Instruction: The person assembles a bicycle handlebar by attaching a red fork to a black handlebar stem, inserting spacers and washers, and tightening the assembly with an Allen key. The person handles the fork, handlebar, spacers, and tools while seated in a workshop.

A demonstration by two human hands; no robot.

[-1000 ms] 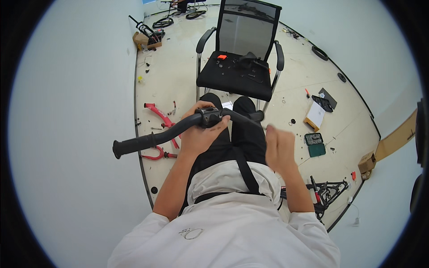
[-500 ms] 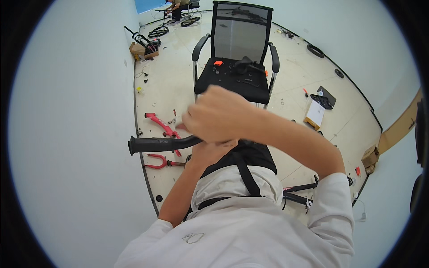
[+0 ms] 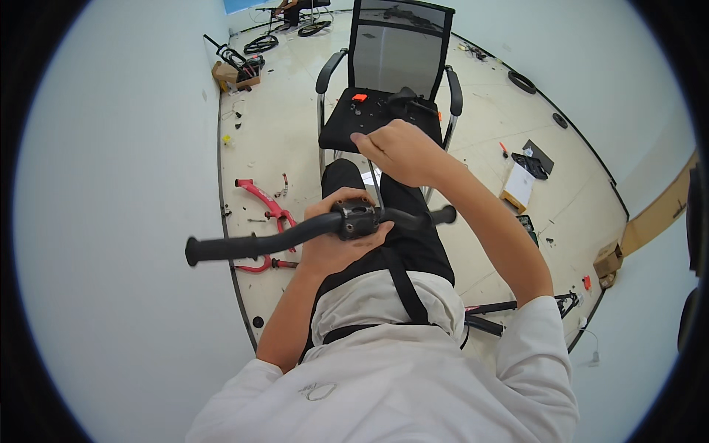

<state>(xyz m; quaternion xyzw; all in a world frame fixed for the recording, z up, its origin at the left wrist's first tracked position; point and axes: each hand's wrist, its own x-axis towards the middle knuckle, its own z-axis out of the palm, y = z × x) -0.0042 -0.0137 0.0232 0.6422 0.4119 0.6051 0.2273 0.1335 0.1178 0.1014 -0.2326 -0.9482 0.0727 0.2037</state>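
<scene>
A black bicycle handlebar (image 3: 284,235) with rubber grips lies crosswise in front of my lap, its stem clamp (image 3: 357,219) at the middle. My left hand (image 3: 326,251) is wrapped around the clamp from below, fingers and thumb on either side. Above it, my right hand (image 3: 405,151) is closed on a thin metal hex key (image 3: 376,181), whose shaft runs down to the clamp's right side. Whether its tip sits in a bolt cannot be made out.
A black mesh chair (image 3: 342,122) ahead carries small parts and a saddle-like black piece. On the left floor lie a red frame part (image 3: 258,193) and red fork (image 3: 255,264). A dark frame (image 3: 484,325) rests at my right. Farther off, a person works beside a bicycle.
The handlebar has turned and lowered, bringing its clamp and right grip into view. My right hand has moved up and right, away from my left hand, and the hex key now shows.
</scene>
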